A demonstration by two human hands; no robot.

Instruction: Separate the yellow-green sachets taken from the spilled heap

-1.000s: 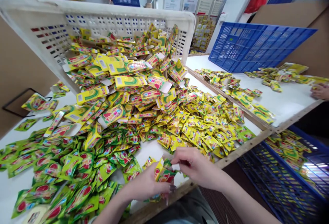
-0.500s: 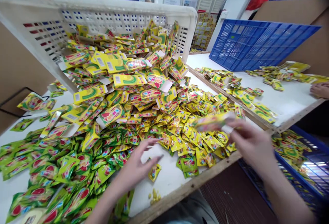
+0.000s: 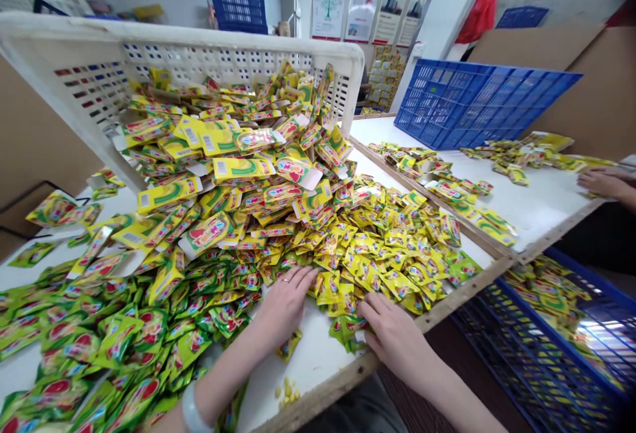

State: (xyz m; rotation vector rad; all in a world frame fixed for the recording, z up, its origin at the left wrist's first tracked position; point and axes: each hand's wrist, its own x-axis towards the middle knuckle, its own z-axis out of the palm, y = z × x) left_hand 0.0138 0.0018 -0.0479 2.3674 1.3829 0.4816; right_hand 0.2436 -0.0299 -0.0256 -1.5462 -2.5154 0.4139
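My left hand (image 3: pixel 285 304), a ring on one finger, lies with stretched fingers on the near edge of a heap of yellow sachets (image 3: pixel 368 264). Beneath its palm side a single yellow sachet (image 3: pixel 289 345) shows in part. My right hand (image 3: pixel 392 334) is at the table's front edge, its bent fingers and thumb closed on small green sachets (image 3: pixel 344 332). What lies under its fingertips is partly hidden. Many green watermelon-printed sachets (image 3: pixel 144 340) spread to the left. Yellow printed cartons (image 3: pixel 243 168) with white flaps pile up behind both hands.
A white basket (image 3: pixel 355 75) on its side spills cartons toward me. A blue crate (image 3: pixel 447 102) stands on the adjoining table; another blue basket (image 3: pixel 497 327) with packets sits below right. Another person's hand (image 3: pixel 603 181) rests far right. Yellow crumbs (image 3: pixel 287 393) lie near the wooden edge (image 3: pixel 342 383).
My right hand has come left and down to the green sachets; the carton it held no longer shows in it. My left hand has moved slightly forward onto the heap. The view has tilted up.
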